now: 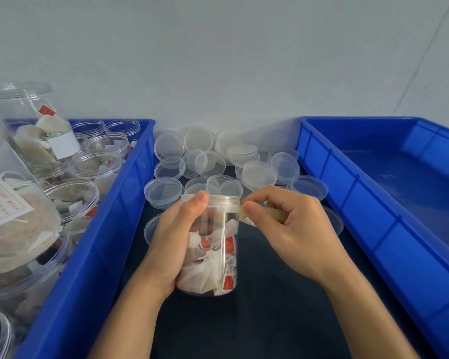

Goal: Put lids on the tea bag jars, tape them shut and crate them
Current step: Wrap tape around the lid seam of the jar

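Left hand (178, 242) grips the lidded jar (213, 255) — red tags unreadable — right hand (283, 229) pinches tape (244, 217).

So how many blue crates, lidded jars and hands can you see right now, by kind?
Blue crates: 2, the left crate and the right crate
Lidded jars: 1, the jar held upright in the middle
Hands: 2, left hand and right hand
Total: 5

Two blue crates (94, 255) (373, 203) flank one lidded jar (213, 244) on the bench (270, 307). Loose lids (163, 190) behind number roughly twenty. Open jars (73, 195) in the left crate are too crowded to count.
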A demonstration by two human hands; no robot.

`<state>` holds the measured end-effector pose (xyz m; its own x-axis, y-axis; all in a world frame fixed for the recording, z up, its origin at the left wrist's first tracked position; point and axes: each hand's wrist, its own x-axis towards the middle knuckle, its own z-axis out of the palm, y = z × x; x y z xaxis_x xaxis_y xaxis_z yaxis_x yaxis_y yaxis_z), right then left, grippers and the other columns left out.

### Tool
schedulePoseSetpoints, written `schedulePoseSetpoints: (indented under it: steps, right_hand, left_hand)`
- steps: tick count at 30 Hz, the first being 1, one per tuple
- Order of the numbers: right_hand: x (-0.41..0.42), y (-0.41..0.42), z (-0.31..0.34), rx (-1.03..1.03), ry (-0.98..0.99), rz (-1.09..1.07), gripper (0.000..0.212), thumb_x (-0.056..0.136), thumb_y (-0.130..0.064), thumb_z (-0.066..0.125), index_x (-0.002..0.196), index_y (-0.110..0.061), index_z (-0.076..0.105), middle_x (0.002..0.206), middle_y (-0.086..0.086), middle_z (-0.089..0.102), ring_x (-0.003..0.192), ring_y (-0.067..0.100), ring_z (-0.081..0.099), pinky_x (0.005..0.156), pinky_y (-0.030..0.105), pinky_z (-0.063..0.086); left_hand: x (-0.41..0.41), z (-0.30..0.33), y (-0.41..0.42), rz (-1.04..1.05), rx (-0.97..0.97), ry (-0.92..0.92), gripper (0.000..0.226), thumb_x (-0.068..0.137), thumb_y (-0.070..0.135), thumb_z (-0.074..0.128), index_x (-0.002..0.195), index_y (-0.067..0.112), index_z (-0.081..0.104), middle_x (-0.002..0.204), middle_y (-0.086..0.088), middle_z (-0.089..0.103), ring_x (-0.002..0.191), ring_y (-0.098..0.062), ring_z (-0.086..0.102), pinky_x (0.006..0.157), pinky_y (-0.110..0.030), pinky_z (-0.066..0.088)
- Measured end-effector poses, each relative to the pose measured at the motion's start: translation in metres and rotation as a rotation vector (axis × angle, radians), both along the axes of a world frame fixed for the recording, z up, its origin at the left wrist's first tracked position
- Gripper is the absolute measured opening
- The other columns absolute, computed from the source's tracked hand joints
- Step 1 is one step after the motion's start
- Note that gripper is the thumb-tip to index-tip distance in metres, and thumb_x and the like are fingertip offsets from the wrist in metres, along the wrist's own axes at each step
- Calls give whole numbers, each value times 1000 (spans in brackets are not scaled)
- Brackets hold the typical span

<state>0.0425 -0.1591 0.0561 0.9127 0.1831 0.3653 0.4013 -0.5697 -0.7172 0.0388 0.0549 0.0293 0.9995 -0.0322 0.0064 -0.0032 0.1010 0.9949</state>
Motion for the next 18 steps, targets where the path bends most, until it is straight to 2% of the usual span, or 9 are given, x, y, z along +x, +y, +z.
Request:
schedulePoseSetpoints:
  steps: [3, 7, 11, 14, 16, 18]
  right_hand:
    - [0, 1, -1, 1, -18, -14, 39, 87, -76, 47, 101, -47, 69, 65, -7, 65, 59, 17, 59, 62, 38, 52]
    - [-1, 1, 0, -9, -32, -21, 37, 90, -75, 49, 102, -46, 68, 66, -10, 67, 61, 16, 62, 61, 38, 53]
    - [-1, 2, 0, -36, -38, -34, 31, 90, -73, 52, 101, -47, 67, 67, -12, 65, 61, 13, 61, 59, 31, 48]
    - [1, 2, -1, -44, -11, -24, 31, 91, -73, 52, 102, -47, 66, 59, -12, 57, 56, 11, 53, 60, 30, 43]
    - [1, 2, -1, -36, 14, -7, 38, 90, -77, 49, 108, -48, 66, 57, -12, 52, 55, 8, 51, 61, 30, 41]
    - [1, 2, 0, -48, 47, 22, 45, 91, -80, 46, 118, -50, 66, 60, -18, 57, 59, 5, 55, 63, 30, 43]
  left_hand:
    - [-2, 2, 0, -20, -21, 32, 64, 74, 79, 63, 108, 27, 79, 109, -8, 80, 101, -24, 79, 72, -28, 64]
    - [-3, 2, 1, -42, -32, 58, 54, 76, 76, 60, 100, 32, 80, 107, -9, 80, 99, -25, 79, 70, -26, 63]
    - [-4, 3, 1, -52, -75, 74, 60, 77, 74, 63, 105, 24, 80, 111, -15, 79, 103, -32, 78, 76, -34, 66]
    - [-4, 2, 2, -64, -112, 63, 71, 77, 73, 65, 114, 14, 78, 115, -23, 76, 108, -40, 75, 85, -41, 65]
    - [-4, 2, 2, -91, -146, 49, 73, 80, 73, 63, 117, 12, 78, 115, -25, 75, 105, -39, 75, 84, -41, 65]
    - [-5, 1, 1, -137, -189, 44, 69, 84, 71, 60, 117, 13, 79, 112, -22, 76, 100, -33, 75, 82, -40, 63]
